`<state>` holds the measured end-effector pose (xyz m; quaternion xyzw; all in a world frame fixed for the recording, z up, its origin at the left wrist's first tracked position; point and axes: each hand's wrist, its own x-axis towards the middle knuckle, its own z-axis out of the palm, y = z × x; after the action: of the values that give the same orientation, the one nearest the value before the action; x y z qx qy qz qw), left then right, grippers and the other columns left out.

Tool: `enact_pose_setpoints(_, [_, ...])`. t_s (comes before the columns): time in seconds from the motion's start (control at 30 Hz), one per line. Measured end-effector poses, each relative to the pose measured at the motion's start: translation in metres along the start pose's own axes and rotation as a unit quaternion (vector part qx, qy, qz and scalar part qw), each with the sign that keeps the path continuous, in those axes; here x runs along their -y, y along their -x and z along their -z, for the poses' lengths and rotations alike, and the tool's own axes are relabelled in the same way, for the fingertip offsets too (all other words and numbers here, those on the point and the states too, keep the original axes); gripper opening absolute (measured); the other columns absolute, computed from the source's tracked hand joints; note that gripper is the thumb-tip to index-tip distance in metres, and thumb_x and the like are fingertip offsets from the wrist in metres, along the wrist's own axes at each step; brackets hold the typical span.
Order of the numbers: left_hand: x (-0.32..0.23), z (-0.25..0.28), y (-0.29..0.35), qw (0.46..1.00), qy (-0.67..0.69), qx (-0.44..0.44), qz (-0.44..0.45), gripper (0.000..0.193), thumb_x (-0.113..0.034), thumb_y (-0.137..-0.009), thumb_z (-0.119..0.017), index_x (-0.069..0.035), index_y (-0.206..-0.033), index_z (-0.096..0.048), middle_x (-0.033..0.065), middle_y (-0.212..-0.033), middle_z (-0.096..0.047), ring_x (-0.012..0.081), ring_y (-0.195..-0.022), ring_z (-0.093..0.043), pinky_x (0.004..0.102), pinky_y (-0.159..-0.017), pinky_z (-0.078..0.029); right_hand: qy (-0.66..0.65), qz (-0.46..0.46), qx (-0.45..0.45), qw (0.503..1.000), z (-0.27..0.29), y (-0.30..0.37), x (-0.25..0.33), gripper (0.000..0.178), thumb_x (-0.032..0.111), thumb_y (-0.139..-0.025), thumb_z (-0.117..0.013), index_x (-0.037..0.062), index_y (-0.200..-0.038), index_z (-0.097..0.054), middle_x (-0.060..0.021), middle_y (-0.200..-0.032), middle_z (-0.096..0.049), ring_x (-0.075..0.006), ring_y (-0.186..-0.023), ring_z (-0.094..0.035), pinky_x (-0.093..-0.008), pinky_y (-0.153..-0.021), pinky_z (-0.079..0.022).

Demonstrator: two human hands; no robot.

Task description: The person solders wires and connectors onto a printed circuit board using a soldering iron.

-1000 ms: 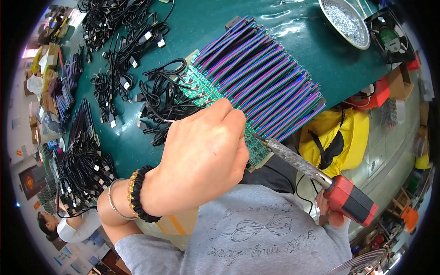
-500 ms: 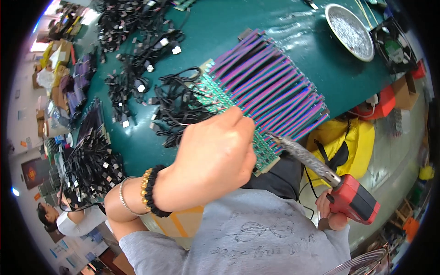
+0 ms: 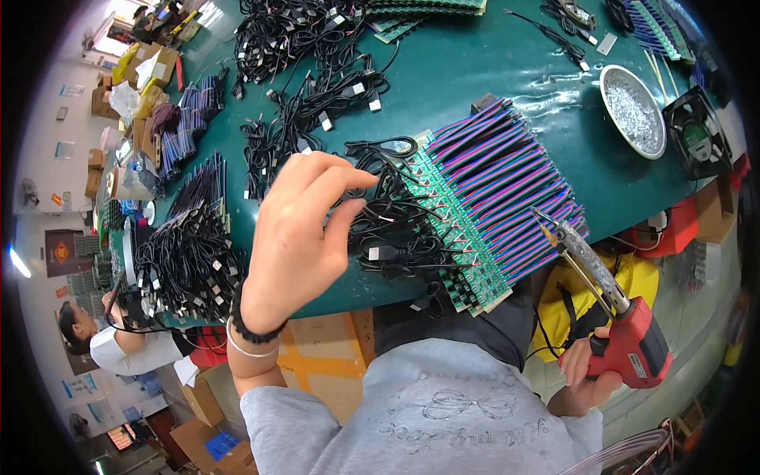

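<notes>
My left hand (image 3: 297,229) hovers over the table's near left part, beside a bunch of black USB cables (image 3: 388,253). Its thumb and index finger are curved with a gap between them, and nothing shows in it. My right hand (image 3: 586,376) grips a red soldering gun (image 3: 629,348). The gun's metal barrel points up and left, its tip above the ribbon wires. Beneath lies a green circuit board panel (image 3: 459,218). Black cables run from its left side. Rows of pink, blue and black ribbon wires (image 3: 507,174) extend from its right side.
Black cables (image 3: 309,39) are heaped at the far left, with another pile (image 3: 190,261) nearer. A white bowl of grey bits (image 3: 606,83) stands far right beside a black fan (image 3: 697,134). A yellow bag (image 3: 625,285) lies right of my lap. Another person (image 3: 119,348) sits at left.
My left hand has moved left off the board, and its fingers have opened. The soldering gun has drawn back from the board's near edge. The view has shifted, showing more of the far table.
</notes>
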<state>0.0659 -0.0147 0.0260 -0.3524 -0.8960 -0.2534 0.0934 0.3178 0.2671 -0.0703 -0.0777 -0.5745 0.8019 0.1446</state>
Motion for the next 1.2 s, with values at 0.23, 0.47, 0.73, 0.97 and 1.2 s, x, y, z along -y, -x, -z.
enact_pose_setpoints(0.23, [0.017,-0.008,0.014,0.996,0.077,0.042,-0.004,0.023,0.007,-0.073,-0.071,-0.001,-0.093,-0.063,0.0109,-0.094,-0.062,0.0306,-0.088,-0.058,0.0377,-0.079,-0.047,-0.014,-0.012,0.039,0.999,-0.002,-0.003,-0.002,0.087,0.069,-0.089,-0.05,-0.0056,-0.131,-0.038,0.0035,-0.052,-0.046,-0.0097,-0.042,-0.045,-0.0244,-0.046,-0.041])
enact_pose_setpoints(0.47, [-0.02,-0.005,0.031,0.984,0.099,-0.125,-0.083,0.031,0.011,-0.069,-0.074,-0.004,-0.096,-0.068,0.0102,-0.079,-0.066,0.0241,-0.064,-0.064,0.0337,-0.058,-0.053,0.053,0.02,0.034,0.998,-0.026,-0.018,-0.006,0.06,0.036,-0.097,-0.055,-0.0035,-0.138,-0.035,0.0011,-0.053,-0.046,-0.0123,-0.044,-0.046,-0.026,-0.049,-0.042])
enact_pose_setpoints(0.73, [-0.079,-0.051,0.053,0.98,0.176,-0.001,-0.094,0.015,0.007,-0.072,-0.069,0.005,-0.085,-0.063,0.0098,-0.073,-0.061,0.0199,-0.055,-0.061,0.0299,-0.047,-0.051,0.289,-0.063,0.211,0.932,-0.072,-0.065,0.014,0.044,-0.006,-0.083,-0.063,-0.0032,-0.126,-0.051,-0.0103,-0.095,-0.067,-0.0122,-0.065,-0.055,-0.0248,-0.06,-0.046])
enact_pose_setpoints(0.97, [-0.078,-0.063,0.052,0.969,0.212,0.02,-0.123,0.016,0.008,-0.071,-0.068,0.006,-0.085,-0.061,0.0122,-0.076,-0.059,0.0209,-0.058,-0.059,0.0308,-0.049,-0.049,0.211,-0.115,0.189,0.952,-0.081,-0.068,0.014,0.018,0.002,-0.083,-0.07,0.0049,-0.101,-0.067,-0.0062,-0.095,-0.067,-0.0239,-0.09,-0.063,-0.0341,-0.079,-0.049])
enact_pose_setpoints(1.2, [-0.081,-0.063,0.057,0.961,0.261,0.012,-0.092,0.022,0.006,-0.067,-0.07,0.006,-0.088,-0.061,0.0134,-0.081,-0.059,0.0224,-0.061,-0.057,0.032,-0.05,-0.045,0.2,-0.037,0.224,0.953,-0.076,-0.068,0.012,0.022,-0.002,-0.085,-0.063,-0.0043,-0.108,-0.062,-0.0123,-0.095,-0.063,-0.0237,-0.086,-0.06,-0.0366,-0.079,-0.049])
